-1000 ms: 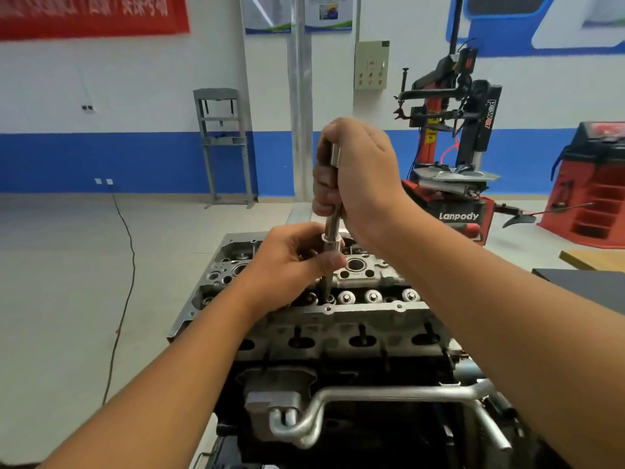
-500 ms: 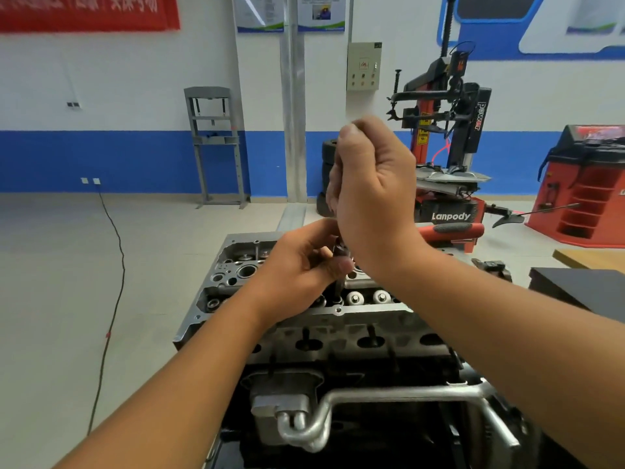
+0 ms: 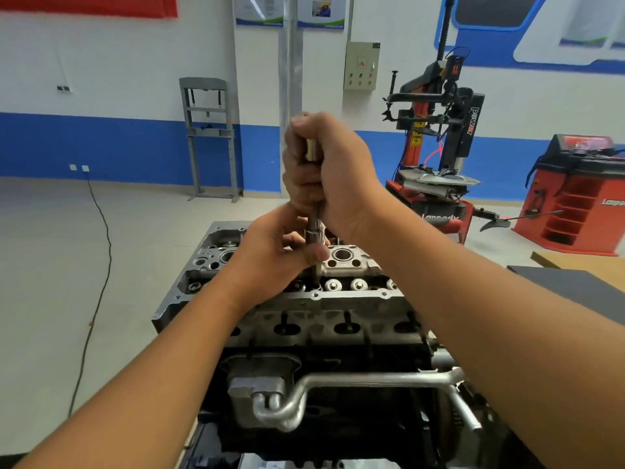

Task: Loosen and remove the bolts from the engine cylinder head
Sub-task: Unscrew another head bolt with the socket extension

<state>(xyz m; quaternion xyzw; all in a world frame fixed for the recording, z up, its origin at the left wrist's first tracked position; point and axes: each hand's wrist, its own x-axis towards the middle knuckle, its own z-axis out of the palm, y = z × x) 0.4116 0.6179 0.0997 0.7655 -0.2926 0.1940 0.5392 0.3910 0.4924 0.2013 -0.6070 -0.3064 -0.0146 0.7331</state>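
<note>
Head view: you are working a socket driver down into a bolt hole of the cylinder head.

Nearest you, the bent coolant pipe crosses the block's front; above it sits the cylinder head, just before you and between your forearms. Your left hand pinches the driver's socket joint between thumb and fingers, steadying it low. Your right hand is fisted round the upper shank. The bolt itself is hidden beneath the tip. Keep the tool upright and fully seated before turning, I'd judge, or it may slip and round the bolt head. Beyond stand a tyre changer and a grey press frame.
</note>
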